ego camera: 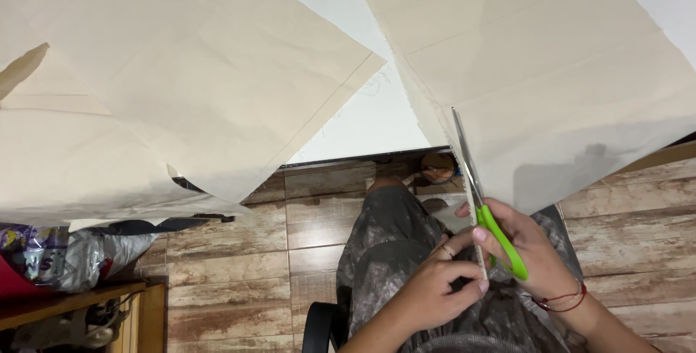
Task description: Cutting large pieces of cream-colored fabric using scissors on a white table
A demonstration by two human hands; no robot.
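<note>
My right hand (533,248) grips green-handled scissors (484,204), whose long blades point away from me along the left edge of a large cream fabric sheet (551,70) hanging over the white table's (370,117) front edge. Just left of the scissors, my left hand (435,284) pinches a narrow strip of that fabric (480,255) between thumb and fingers. A ring is on one left finger and a red string bracelet on my right wrist. A second cream fabric sheet (181,85) covers the table's left side.
My lap in grey patterned trousers (391,251) is below the hands, over a wood-look tiled floor (239,266). A crumpled shiny bag (51,255) rests on a wooden shelf at lower left. A small brown round object (437,167) lies under the table edge.
</note>
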